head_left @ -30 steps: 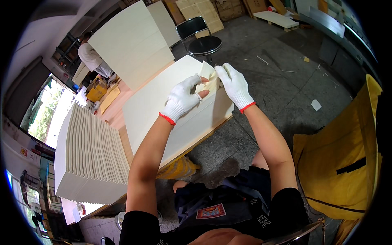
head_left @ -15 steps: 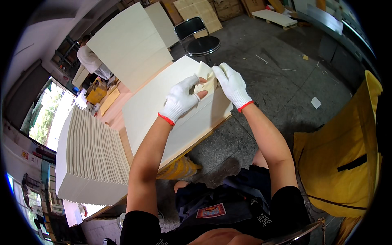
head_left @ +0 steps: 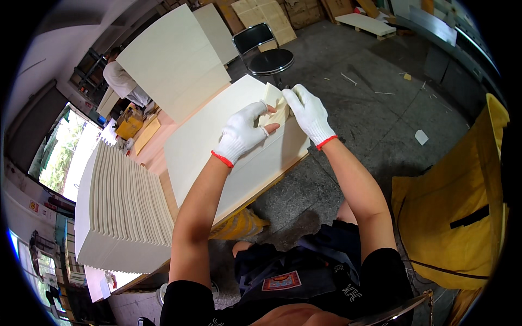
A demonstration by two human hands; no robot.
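Observation:
A thick stack of cream-white paper sheets (head_left: 204, 136) lies on the table in front of me. At its far right corner several sheets are bent up and curled (head_left: 279, 111). My left hand (head_left: 242, 129), in a white knit glove with bare thumb and fingertip, holds the curled sheets from the left. My right hand (head_left: 311, 113), gloved too, is closed at the sheets' right edge, its thumb by the curl. The fingertips of the right hand are hidden behind the corner.
On the left stands a tall pile of sheets in stepped layers (head_left: 125, 201). A large upright stack (head_left: 174, 60) rises at the back, with a person (head_left: 119, 79) beside it. Beyond the table is a black chair (head_left: 270, 60); a yellow cloth bin (head_left: 451, 217) stands right.
Both hands keep nearly the same place at the corner. The left hand has shifted very slightly to the right; the view has barely moved.

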